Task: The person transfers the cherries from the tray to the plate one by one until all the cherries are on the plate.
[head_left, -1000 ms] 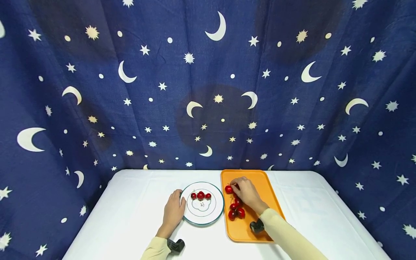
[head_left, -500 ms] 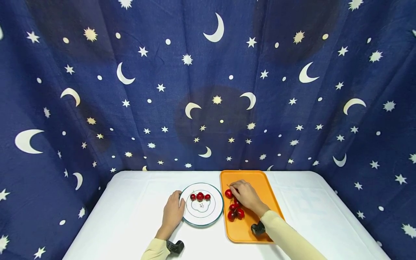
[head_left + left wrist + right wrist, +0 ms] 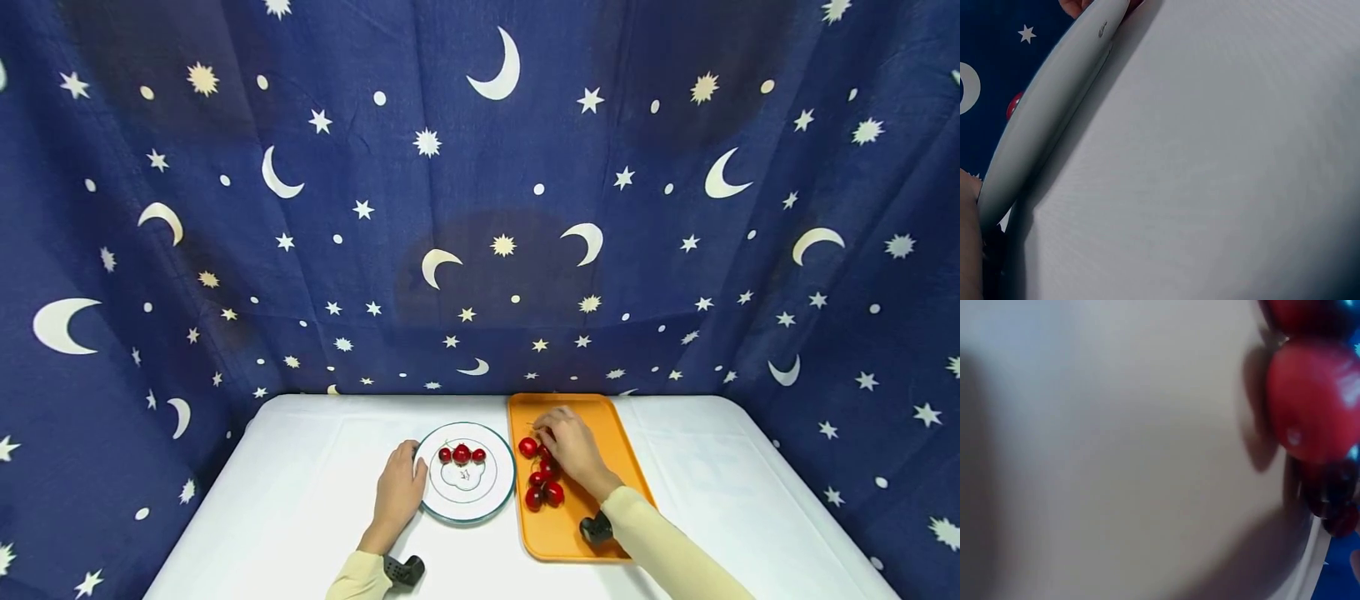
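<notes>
My left hand [image 3: 400,485] holds the left rim of a white plate [image 3: 483,492] with a green-blue edge. On the plate, three cherries [image 3: 461,454] sit in a row above a printed outline. The left wrist view shows the plate [image 3: 1054,106] edge-on, with fingertips at its upper end. My right hand [image 3: 572,446] is over the upper part of an orange tray [image 3: 551,537], fingers bent by a thin stem. Several red cherries [image 3: 552,493] lie below and beside it; in the right wrist view, cherries [image 3: 1313,400] bunch at the right. I cannot tell whether the right fingertips pinch the stem.
Plate and tray stand side by side on a white-covered table [image 3: 315,483], almost touching. Behind the table hangs a dark blue curtain [image 3: 360,275] with moons and stars. Black wrist devices [image 3: 596,527] sit under both sleeves.
My right fingers dipped toward the upper cherries, then drew slightly up and right, uncovering a darker cherry beside the top one. The left hand and plate stay in place.
</notes>
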### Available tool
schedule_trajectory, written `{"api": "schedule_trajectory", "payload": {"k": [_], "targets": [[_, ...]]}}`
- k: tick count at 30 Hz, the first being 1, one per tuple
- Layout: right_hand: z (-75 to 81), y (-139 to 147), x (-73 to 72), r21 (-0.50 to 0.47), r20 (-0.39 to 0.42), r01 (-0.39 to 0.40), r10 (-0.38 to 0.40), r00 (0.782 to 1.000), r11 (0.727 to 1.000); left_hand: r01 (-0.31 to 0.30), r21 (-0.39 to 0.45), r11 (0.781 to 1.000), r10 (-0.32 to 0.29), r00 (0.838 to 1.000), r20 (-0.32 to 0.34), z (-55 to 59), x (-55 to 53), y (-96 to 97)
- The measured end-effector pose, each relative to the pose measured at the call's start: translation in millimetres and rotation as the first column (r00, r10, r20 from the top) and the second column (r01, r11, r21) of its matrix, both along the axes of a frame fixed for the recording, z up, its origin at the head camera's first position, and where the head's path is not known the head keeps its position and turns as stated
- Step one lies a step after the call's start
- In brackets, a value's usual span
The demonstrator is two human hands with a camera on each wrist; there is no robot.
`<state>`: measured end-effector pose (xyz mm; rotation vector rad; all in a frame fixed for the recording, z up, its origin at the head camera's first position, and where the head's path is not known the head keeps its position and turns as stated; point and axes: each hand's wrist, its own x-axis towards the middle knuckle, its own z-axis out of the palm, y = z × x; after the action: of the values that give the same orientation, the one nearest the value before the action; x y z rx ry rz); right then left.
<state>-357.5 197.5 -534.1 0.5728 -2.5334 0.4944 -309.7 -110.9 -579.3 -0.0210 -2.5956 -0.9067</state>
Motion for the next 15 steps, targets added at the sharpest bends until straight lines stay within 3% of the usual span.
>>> {"api": "schedule_trajectory", "payload": {"k": [5, 15], "targets": [[1.9, -2.5, 3.1, -0.022, 0.027, 0.039, -0.038, 0.999, 0.999, 0.006, 0.002, 1.000, -0.006, 1.000, -0.010, 0.3, 1.1, -0.9], [10.0, -8.7, 5.0, -0.038, -0.058, 0.012, -0.015, 0.998, 0.999, 0.011, 0.001, 1.000, -0.011, 1.000, 0.000, -2.9, 2.5, -2.7]]}}
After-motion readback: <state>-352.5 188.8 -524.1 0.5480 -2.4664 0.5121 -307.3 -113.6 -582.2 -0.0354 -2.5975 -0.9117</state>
